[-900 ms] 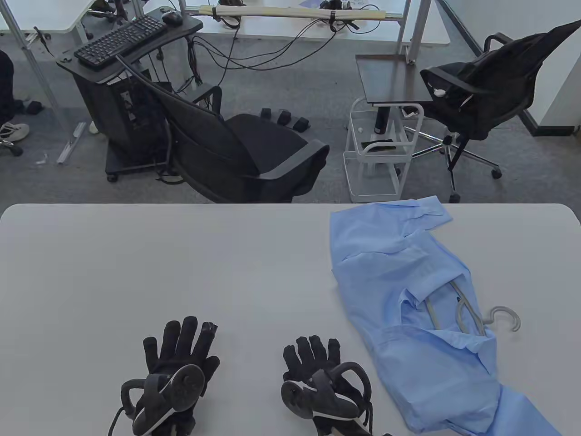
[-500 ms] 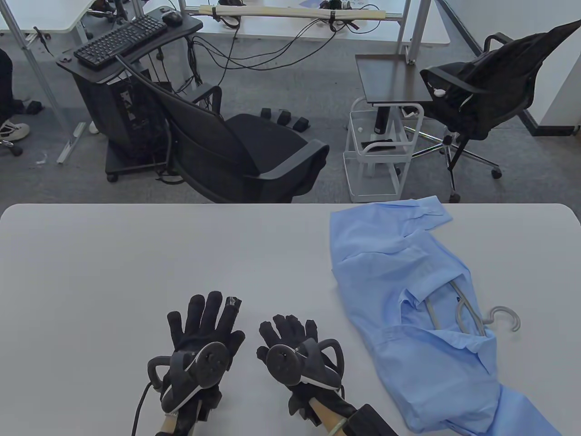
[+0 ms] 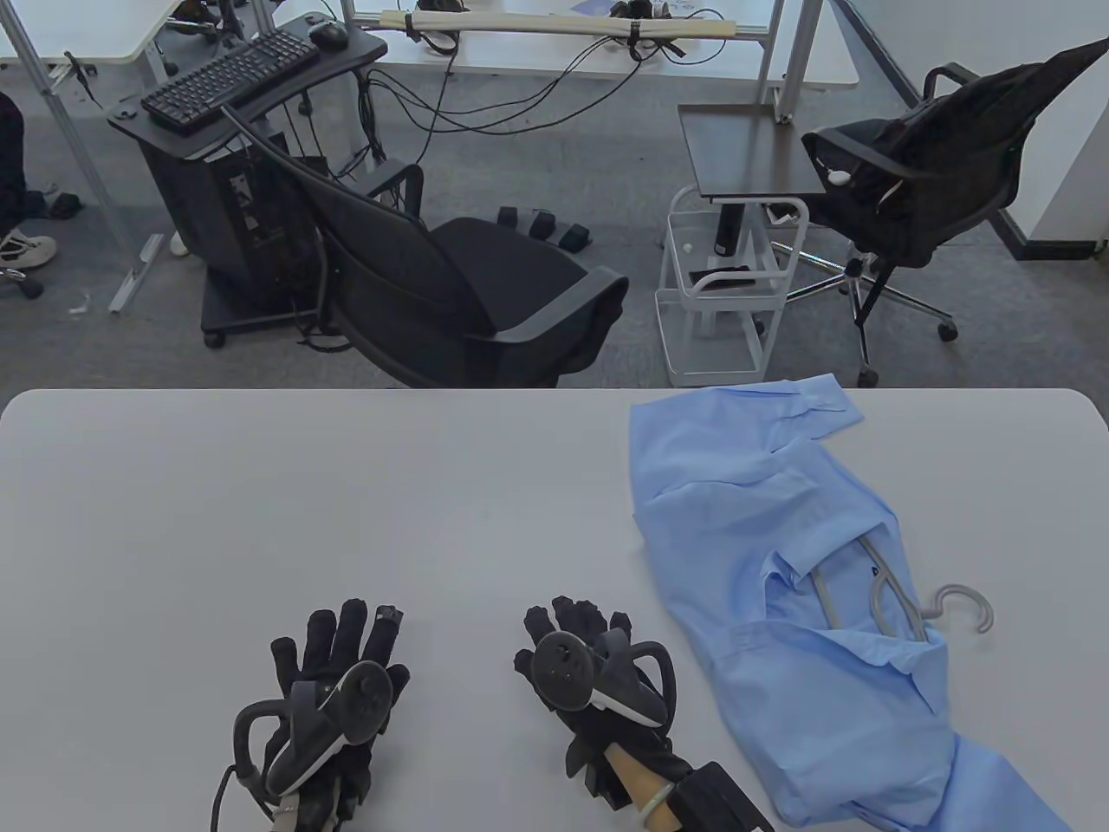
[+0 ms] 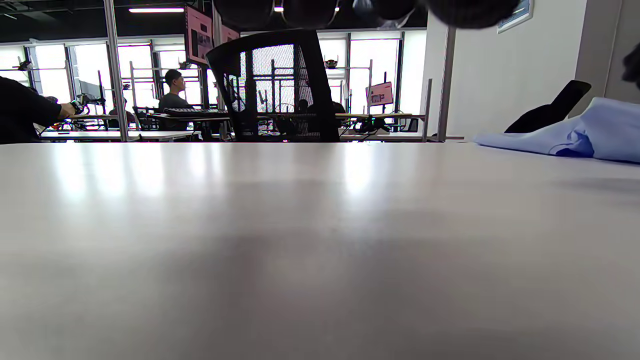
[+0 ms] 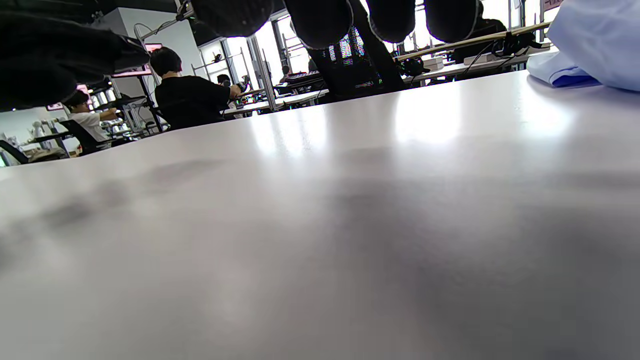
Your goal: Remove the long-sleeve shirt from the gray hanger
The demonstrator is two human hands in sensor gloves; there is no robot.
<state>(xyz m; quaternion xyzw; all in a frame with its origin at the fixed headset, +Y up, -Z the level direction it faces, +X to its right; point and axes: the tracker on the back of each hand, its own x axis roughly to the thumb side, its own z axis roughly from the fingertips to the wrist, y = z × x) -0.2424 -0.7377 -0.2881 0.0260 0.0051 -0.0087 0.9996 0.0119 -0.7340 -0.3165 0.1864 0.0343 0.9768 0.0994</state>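
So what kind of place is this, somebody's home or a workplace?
Most likely an open-plan office or lab. Beyond the white table stand black office chairs and a computer stand with a keyboard. The left wrist view shows people seated at rows of desks by large windows.

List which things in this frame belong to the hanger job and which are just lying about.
Part of the job:
- light blue long-sleeve cotton shirt, lying on the table
- gray plastic hanger inside it, hook poking out
- gloved left hand and right hand, both off the shirt

Just lying about:
- black mesh office chair
- white wire cart
- black keyboard
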